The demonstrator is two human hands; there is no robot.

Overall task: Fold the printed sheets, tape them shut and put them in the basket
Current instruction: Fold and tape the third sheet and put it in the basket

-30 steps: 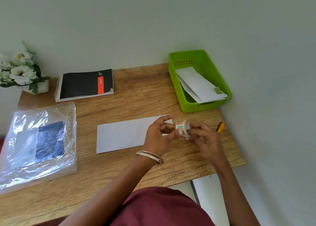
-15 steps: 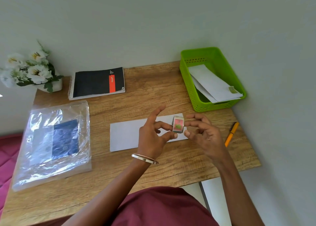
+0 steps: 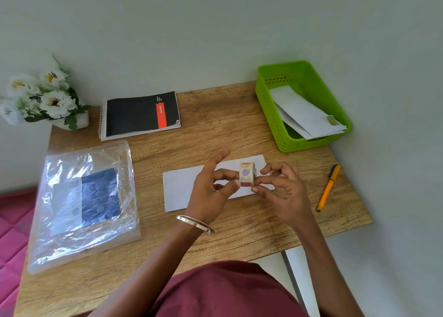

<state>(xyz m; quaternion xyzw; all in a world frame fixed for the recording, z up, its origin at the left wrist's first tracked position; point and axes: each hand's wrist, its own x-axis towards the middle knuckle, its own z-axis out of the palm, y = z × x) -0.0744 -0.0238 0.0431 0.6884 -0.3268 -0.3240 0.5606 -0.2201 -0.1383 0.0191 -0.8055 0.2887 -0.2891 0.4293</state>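
1. White folded sheet [image 3: 187,192] lies flat on the table [image 3: 215,129], near the green basket [image 3: 268,115]; basket-side end is under our hands.
2. Left hand [image 3: 211,192] and right hand [image 3: 282,192] both pinch the small tape roll [image 3: 247,174] above the sheet.
3. We judge the sheet light and limp: take it at an edge. Roll small and stiff: hold by its rims.

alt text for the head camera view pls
Both hands, left hand and right hand, pinch a small tape roll above a folded white sheet on a wooden desk. A green basket at the back right holds taped sheets.
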